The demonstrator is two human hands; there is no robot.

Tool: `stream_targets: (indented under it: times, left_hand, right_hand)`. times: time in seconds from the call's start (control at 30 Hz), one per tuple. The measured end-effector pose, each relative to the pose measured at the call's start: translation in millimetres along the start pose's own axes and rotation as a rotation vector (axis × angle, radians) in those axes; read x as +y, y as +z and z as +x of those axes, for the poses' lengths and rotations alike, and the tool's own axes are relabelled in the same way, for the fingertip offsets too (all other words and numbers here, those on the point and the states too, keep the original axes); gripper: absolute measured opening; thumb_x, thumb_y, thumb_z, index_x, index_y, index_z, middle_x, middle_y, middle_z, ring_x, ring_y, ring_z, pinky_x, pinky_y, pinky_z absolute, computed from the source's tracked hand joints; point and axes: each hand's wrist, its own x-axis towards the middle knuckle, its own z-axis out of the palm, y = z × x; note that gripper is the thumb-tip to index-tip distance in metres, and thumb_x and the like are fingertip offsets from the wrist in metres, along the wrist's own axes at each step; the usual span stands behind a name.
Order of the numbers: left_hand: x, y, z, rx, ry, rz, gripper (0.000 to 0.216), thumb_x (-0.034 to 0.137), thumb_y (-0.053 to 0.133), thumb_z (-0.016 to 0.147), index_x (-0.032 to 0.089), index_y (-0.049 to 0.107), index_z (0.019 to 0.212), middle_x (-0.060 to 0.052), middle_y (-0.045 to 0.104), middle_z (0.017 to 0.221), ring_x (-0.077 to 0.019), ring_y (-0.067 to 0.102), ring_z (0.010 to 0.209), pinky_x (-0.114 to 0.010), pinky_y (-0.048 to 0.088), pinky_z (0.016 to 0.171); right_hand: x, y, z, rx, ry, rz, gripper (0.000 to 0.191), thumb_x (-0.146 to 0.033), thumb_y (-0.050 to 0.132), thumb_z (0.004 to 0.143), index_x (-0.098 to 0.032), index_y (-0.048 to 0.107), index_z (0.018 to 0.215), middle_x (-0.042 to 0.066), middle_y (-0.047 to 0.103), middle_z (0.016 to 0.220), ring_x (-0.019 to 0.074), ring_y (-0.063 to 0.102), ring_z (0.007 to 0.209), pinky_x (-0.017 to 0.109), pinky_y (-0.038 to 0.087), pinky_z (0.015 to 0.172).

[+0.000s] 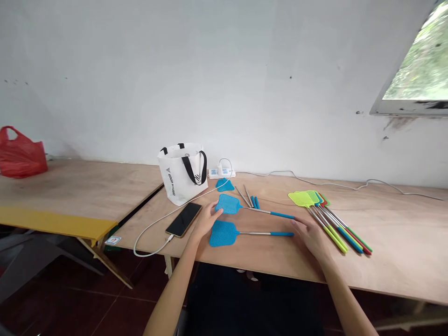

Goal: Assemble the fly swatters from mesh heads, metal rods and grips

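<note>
A blue fly swatter (229, 204) with a metal rod and blue handle spans the gap between my hands. My left hand (207, 219) pinches the edge of its head, while my right hand (311, 235) has its fingers at the handle's end. Nearer the front edge, a second blue fly swatter (224, 234) lies flat, its handle tip close to my right hand. Farther back are a loose blue swatter head (224, 185) and a few metal rods with blue handles (255, 202).
Several fly swatters (317, 210) in yellow, blue, red and green lie fanned at the right. A phone (184, 219) on a white cable, a white tote bag (182, 179) and a power strip (213, 173) stand at the left and back. A red bag (23, 156) sits on the neighbouring table.
</note>
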Motion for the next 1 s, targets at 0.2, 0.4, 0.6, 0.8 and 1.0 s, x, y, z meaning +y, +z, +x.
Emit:
stream_targets:
  times: [0.2,0.4,0.6,0.8,1.0]
  left_hand:
    - [38.2,9.4,-5.4,0.004,-0.076,-0.484,0.067,0.039,0.08,0.08,0.023,0.055,0.139,-0.009,0.07,0.123,-0.0256,0.069,0.107,-0.042,0.055,0.095]
    - [74.6,33.8,-21.3,-0.068,-0.157,-0.682,0.043,0.042,0.082,0.08,0.014,0.07,0.11,-0.012,0.074,0.109,-0.0271,0.073,0.096,-0.036,0.06,0.081]
    - [88.5,68.6,-38.5,-0.179,-0.176,-0.658,0.044,0.054,0.075,0.083,0.015,0.076,0.105,-0.015,0.07,0.122,-0.028,0.072,0.098,-0.034,0.062,0.072]
    - [93.6,101.2,-59.2,-0.276,-0.135,-0.599,0.046,0.06,0.068,0.086,0.016,0.077,0.099,-0.013,0.075,0.107,-0.0319,0.069,0.107,-0.038,0.06,0.082]
    - [88.7,98.3,-50.9,0.033,-0.138,-0.69,0.048,0.064,0.066,0.086,0.017,0.068,0.094,-0.013,0.076,0.099,-0.0296,0.072,0.099,-0.04,0.058,0.083]
  right_hand:
    - [-36.8,3.1,-14.0,-0.049,0.017,0.317,0.052,-0.067,0.071,0.076,-0.017,0.075,0.092,0.009,0.075,0.088,0.0236,0.067,0.078,0.035,0.053,0.073]
    - [-65.7,15.3,-26.4,-0.116,0.021,0.351,0.055,-0.067,0.065,0.081,-0.018,0.078,0.102,0.007,0.074,0.084,0.022,0.065,0.078,0.031,0.051,0.068]
    - [-77.4,14.3,-34.5,-0.284,-0.203,0.118,0.045,-0.06,0.056,0.091,-0.023,0.077,0.106,0.008,0.078,0.101,0.0295,0.07,0.098,0.039,0.054,0.083]
    - [-93.2,22.2,-51.7,-0.324,-0.434,-0.202,0.039,-0.051,0.042,0.101,-0.032,0.067,0.124,0.006,0.077,0.11,0.0257,0.073,0.092,0.032,0.052,0.073]
    - [-97.1,30.7,-61.7,-0.071,-0.466,-0.543,0.04,-0.047,0.033,0.105,-0.03,0.069,0.101,0.004,0.076,0.075,0.0219,0.07,0.063,0.027,0.032,0.054]
